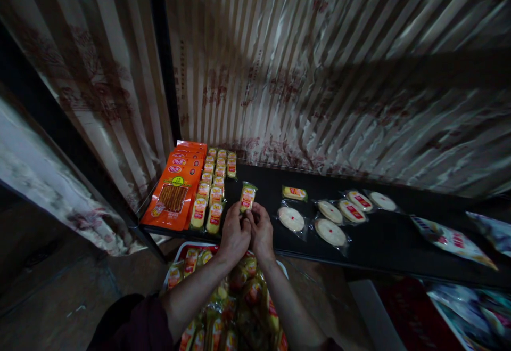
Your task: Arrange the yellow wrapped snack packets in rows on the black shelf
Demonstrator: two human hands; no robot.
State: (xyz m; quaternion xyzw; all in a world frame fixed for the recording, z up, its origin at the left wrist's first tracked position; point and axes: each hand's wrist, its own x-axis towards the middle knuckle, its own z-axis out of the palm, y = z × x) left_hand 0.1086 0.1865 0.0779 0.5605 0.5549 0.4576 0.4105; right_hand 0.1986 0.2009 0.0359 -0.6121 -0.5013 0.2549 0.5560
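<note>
A small wrapped snack cake (248,196) with a red and yellow label stands tilted upright between my two hands, over the front part of the black shelf (255,176). My left hand (235,234) closes on its lower left side. My right hand (261,231) pinches its lower right end, the thumbs close together. To the left, similar wrapped cakes (215,218) lie in rows, beside overlapping orange snack bags (171,196). Below my forearms, a basket (285,268) holds many more of these cakes.
Right of my hands lie another wrapped cake (294,193) and several round wrapped pastries (330,231). Farther right is a white snack bag (455,240). A dark shelf post (163,47) and a patterned curtain (303,74) stand behind. A red box (415,313) sits below right.
</note>
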